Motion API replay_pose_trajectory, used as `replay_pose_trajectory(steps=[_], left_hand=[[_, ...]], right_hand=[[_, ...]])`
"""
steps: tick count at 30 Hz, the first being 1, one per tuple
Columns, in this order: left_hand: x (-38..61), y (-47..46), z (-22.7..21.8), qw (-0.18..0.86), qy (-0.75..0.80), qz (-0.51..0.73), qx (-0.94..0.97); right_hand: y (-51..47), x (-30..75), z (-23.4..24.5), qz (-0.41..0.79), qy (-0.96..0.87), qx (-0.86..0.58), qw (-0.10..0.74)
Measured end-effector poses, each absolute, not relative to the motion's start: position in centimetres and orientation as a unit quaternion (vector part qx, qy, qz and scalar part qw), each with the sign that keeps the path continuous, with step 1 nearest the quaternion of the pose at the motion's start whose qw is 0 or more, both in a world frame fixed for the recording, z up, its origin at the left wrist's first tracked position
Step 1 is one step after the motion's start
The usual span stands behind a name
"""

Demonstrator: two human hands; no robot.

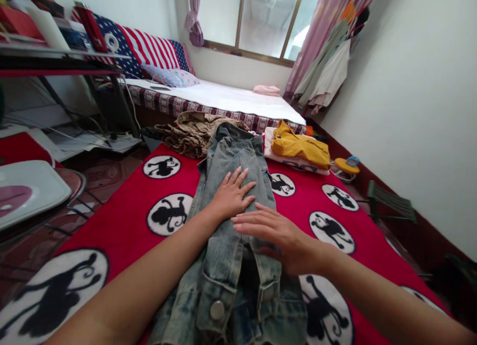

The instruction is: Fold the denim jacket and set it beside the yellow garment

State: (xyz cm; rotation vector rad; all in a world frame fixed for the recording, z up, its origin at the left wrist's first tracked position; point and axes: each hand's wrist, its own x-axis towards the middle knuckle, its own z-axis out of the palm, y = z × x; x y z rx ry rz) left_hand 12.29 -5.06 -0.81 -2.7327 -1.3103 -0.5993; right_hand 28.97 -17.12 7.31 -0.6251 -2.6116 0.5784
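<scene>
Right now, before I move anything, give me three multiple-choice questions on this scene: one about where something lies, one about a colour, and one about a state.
1. Where does the yellow garment lie?
A) On the bed
B) On a folded pale garment
C) On the green folding chair

2. What colour is the rug under the denim jacket?
A) Blue
B) Green
C) Red

3. How is the left hand placed?
A) Clenched in a fist
B) Flat on the jacket, fingers spread
C) Gripping the yellow garment

Answers:
1 B, it sits on top of that folded garment.
2 C, red surrounds the monkey circles.
3 B, the palm presses flat on the denim.
</scene>
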Motion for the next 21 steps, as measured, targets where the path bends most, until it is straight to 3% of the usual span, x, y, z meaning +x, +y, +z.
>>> replay_pose_trajectory(steps=[4,7,11,14,19,21], left_hand=[[12.2,-5.1,-0.8,0.032,-0.419,-0.197,-0.886],[12.1,-5.2,-0.7,0.034,-0.414,-0.198,-0.888],[12.1,-5.1,-0.7,0.037,-0.413,-0.197,-0.888],[12.1,-5.0,-0.8,0.037,-0.411,-0.197,-0.889],[12.0,-4.6,-0.9,0.026,-0.406,-0.196,-0.892],[11.8,-4.5,-0.8,0.012,-0.399,-0.195,-0.896]], right_hand=[[-17.7,28.7,9.6,0.324,-0.896,-0.232,0.199],[-18.8,29.3,11.1,0.405,-0.878,-0.214,0.137],[-20.0,28.5,9.4,0.329,-0.902,-0.253,0.119],[-19.8,26.8,6.8,0.307,-0.889,-0.263,0.213],[-19.7,25.1,5.3,0.465,-0.665,-0.361,0.46],[-20.5,25.1,5.4,0.497,-0.635,-0.361,0.469]])
